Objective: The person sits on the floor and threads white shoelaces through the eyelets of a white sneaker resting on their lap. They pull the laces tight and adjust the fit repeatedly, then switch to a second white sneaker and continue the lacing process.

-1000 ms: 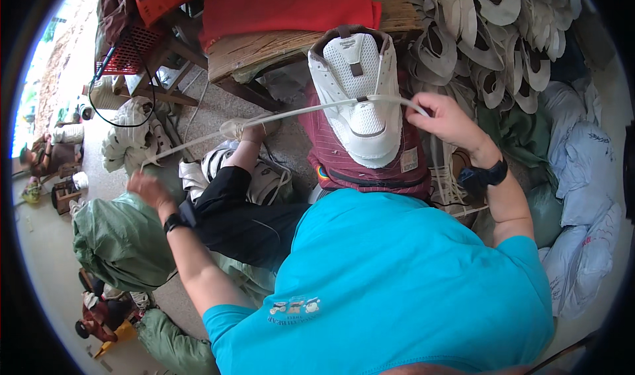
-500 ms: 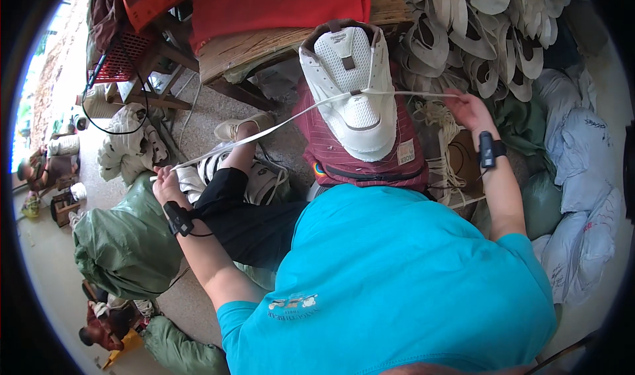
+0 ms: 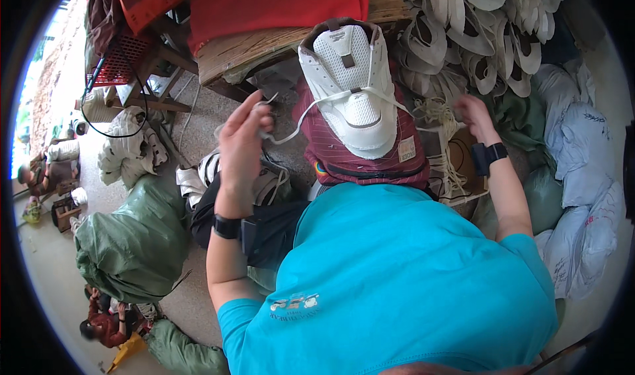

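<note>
So the white shoe with a mesh tongue [image 3: 360, 113] is sitting on maroon pinstriped fabric [image 3: 370, 173], toe toward the person, thin white lace [image 3: 331, 97] running across its front. Left hand [image 3: 239, 137] has its fingers pinched on that lace, off to the shoe's left. Right hand [image 3: 475, 118] is out on the other side, fingers bent, too blurry to tell if they're gripping anything. Wooden bench [image 3: 251, 58] with red cloth [image 3: 278, 11] just beyond.

A: Head cam mount?
B: Left of a side-by-side fisheye pair, head-worn, looking down, upright, unmirrored.
A: Range?
B: Turquoise shirt [image 3: 397, 262] nearest, bottom. Left hand [image 3: 243, 131], right hand [image 3: 473, 117], white shoe upper [image 3: 352, 80] a bit farther. Floor [image 3: 193, 302] beyond, edges bowed at rim.
</note>
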Available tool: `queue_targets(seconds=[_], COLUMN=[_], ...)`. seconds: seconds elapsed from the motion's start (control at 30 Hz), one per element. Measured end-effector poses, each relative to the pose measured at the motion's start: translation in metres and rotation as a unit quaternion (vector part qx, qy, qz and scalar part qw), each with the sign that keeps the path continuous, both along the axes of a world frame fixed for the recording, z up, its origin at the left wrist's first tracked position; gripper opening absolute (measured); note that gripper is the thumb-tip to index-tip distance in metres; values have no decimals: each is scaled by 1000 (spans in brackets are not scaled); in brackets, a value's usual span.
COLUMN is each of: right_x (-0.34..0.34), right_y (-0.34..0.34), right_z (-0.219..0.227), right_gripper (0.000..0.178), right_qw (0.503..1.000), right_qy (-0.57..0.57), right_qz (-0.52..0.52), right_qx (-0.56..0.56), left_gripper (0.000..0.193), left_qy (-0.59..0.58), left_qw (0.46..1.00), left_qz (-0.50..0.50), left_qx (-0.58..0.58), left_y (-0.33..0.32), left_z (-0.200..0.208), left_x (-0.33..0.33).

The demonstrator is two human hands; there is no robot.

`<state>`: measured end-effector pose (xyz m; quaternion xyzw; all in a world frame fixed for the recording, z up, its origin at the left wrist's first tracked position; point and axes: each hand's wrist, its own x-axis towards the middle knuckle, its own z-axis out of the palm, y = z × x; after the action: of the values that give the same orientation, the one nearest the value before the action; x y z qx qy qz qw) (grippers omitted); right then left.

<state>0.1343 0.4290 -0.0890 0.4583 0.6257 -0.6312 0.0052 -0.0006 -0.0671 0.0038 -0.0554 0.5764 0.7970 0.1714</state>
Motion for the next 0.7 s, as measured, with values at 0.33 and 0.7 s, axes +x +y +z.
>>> queue_targets(seconds=[0.33,0.7], right_x=[-63,-71], right_y=[-156,-173], right_z=[117,125], right_gripper=[23,23], right_qw=[921,874], right_qy=[207,201], right_qz=[310,435], right_qx=[-116,79], left_gripper=[18,16], left_qy=[-4,140], left_qw=[993,933], left_qz=[-110,-169], left_qx=[36,-287], left_y=[86,90], left_z=[-1,15], left_x=[24,28])
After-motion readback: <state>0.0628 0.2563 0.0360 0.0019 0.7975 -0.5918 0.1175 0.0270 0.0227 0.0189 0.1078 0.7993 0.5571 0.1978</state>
